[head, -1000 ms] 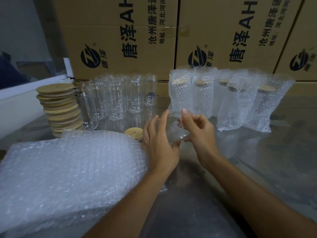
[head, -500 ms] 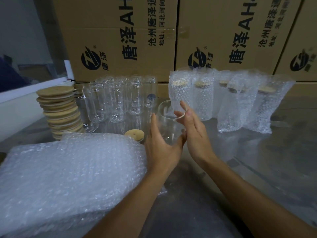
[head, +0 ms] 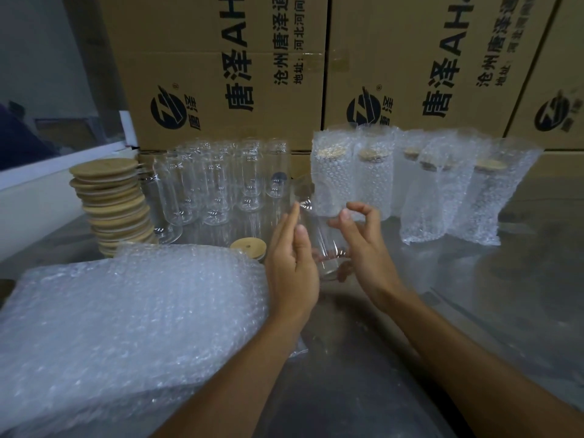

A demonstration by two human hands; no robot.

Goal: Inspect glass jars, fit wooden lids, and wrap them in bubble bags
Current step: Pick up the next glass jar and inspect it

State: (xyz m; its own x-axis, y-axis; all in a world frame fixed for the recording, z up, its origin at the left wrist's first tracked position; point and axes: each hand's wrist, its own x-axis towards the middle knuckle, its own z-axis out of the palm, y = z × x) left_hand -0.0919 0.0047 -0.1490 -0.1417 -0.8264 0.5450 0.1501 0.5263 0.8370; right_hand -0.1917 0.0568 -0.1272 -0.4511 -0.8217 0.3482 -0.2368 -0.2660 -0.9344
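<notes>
A clear glass jar is held upright between both hands above the metal table, mouth up and without a lid. The left hand lies flat against the jar's left side, fingers straight and together, thumb extended alongside. The right hand supports the jar's right side and base, with its thumb and fingers curled round the glass. A single wooden lid lies on the table just left of the left hand, beside a stack of bubble bags. Behind stand bare glass jars, a stack of wooden lids, wrapped jars and cardboard cartons.
</notes>
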